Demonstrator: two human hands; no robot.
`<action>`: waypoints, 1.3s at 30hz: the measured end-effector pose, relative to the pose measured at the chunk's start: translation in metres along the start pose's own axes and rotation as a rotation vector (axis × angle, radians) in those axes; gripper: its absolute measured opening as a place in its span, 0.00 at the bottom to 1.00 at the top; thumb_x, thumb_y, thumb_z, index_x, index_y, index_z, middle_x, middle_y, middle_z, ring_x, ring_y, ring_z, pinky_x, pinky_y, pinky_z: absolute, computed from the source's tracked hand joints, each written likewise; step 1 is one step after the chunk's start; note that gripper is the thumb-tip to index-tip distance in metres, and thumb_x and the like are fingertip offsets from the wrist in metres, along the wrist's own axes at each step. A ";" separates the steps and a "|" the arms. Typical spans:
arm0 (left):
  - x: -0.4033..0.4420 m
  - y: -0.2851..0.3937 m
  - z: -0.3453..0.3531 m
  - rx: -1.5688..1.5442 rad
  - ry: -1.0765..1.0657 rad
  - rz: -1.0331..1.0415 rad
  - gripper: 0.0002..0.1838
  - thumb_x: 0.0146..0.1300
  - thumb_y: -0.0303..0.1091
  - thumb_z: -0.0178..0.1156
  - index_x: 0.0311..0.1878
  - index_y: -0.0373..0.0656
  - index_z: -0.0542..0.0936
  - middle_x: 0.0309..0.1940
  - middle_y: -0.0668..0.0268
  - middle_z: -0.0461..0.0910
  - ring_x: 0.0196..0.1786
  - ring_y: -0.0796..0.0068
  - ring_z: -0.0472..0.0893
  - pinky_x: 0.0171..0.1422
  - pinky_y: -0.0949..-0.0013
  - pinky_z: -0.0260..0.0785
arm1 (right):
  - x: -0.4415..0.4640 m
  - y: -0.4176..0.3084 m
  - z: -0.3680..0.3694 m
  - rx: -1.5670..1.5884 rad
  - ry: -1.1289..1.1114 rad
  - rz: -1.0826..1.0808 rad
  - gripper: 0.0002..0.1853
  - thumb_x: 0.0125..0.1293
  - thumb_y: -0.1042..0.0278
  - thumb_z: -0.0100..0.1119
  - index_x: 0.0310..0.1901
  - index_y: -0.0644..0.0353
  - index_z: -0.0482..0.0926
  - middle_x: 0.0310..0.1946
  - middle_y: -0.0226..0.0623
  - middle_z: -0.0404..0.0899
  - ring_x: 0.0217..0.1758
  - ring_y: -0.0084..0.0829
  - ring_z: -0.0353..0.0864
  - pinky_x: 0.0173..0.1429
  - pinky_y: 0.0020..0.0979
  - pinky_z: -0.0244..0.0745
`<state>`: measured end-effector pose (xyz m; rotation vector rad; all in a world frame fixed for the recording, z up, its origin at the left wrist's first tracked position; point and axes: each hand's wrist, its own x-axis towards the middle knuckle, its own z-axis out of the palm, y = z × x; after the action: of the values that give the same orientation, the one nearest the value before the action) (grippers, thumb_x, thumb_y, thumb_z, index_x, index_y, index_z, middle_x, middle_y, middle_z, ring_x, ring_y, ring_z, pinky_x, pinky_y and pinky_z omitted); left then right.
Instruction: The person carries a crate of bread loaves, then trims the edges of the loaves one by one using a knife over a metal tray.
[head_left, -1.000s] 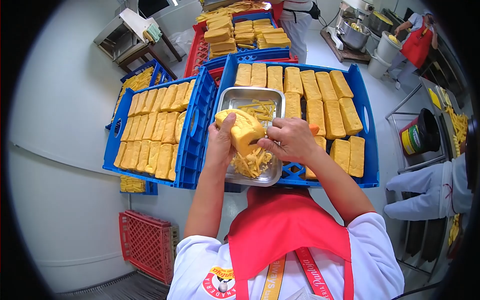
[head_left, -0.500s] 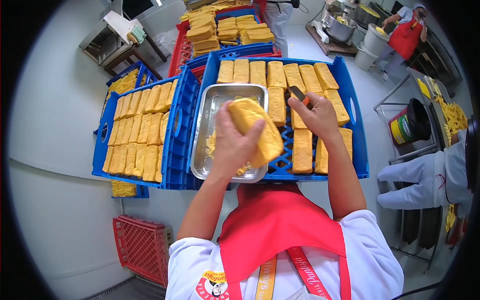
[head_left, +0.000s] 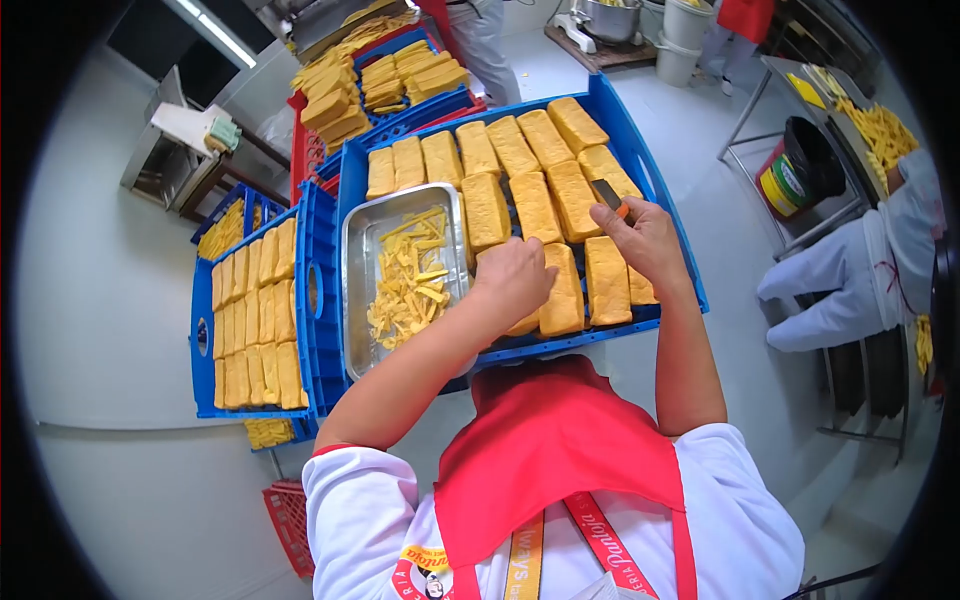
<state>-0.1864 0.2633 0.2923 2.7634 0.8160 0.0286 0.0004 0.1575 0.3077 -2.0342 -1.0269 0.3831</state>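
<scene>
My left hand [head_left: 515,280] is closed at the front left of the blue crate [head_left: 620,338], its fingers curled around the upper end of a yellow-orange bread loaf [head_left: 523,325]; the grip is partly hidden. My right hand [head_left: 645,238] holds a small orange-handled knife [head_left: 606,194] with a dark blade, above the loaves on the crate's right side. Several block-shaped loaves [head_left: 536,207] lie in rows in this crate. A steel tray [head_left: 352,290], left of my left hand, rests at the crate's left side with crust strips [head_left: 405,290] in it.
Another blue crate [head_left: 318,345] packed with loaves stands at the left. Behind are more crates with loaves [head_left: 335,105]. A co-worker [head_left: 835,270] stands at the right by a metal table [head_left: 775,68] with yellow strips. A black bucket [head_left: 812,165] is there too.
The left hand has carried its loaf from over the tray down to the crate's front left, exposing the tray's strips. The right hand still holds the knife. The view has shifted.
</scene>
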 end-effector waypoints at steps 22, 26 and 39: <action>-0.024 0.009 -0.049 -0.766 0.382 0.079 0.39 0.43 0.28 0.75 0.63 0.38 0.73 0.53 0.52 0.79 0.57 0.54 0.80 0.64 0.61 0.74 | -0.019 0.004 -0.022 0.280 -0.059 -0.051 0.26 0.76 0.46 0.55 0.30 0.62 0.80 0.19 0.23 0.67 0.25 0.16 0.64 0.29 0.25 0.60; -0.061 -0.019 -0.054 -0.671 0.734 0.103 0.35 0.40 0.18 0.68 0.59 0.44 0.80 0.57 0.55 0.78 0.64 0.54 0.77 0.69 0.59 0.69 | -0.028 -0.034 0.008 0.260 -0.148 -0.254 0.24 0.75 0.50 0.58 0.30 0.66 0.81 0.20 0.28 0.73 0.28 0.19 0.70 0.32 0.31 0.66; -0.139 -0.075 -0.045 -0.656 0.786 -0.124 0.37 0.40 0.19 0.74 0.60 0.41 0.79 0.58 0.57 0.75 0.64 0.63 0.76 0.69 0.65 0.69 | -0.035 -0.119 0.099 -0.039 -0.268 -0.814 0.26 0.75 0.45 0.52 0.25 0.57 0.76 0.23 0.44 0.78 0.27 0.49 0.81 0.30 0.47 0.72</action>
<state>-0.3480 0.2602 0.3245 2.0276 0.9158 1.1814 -0.1415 0.2235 0.3352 -1.4444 -1.9167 0.1951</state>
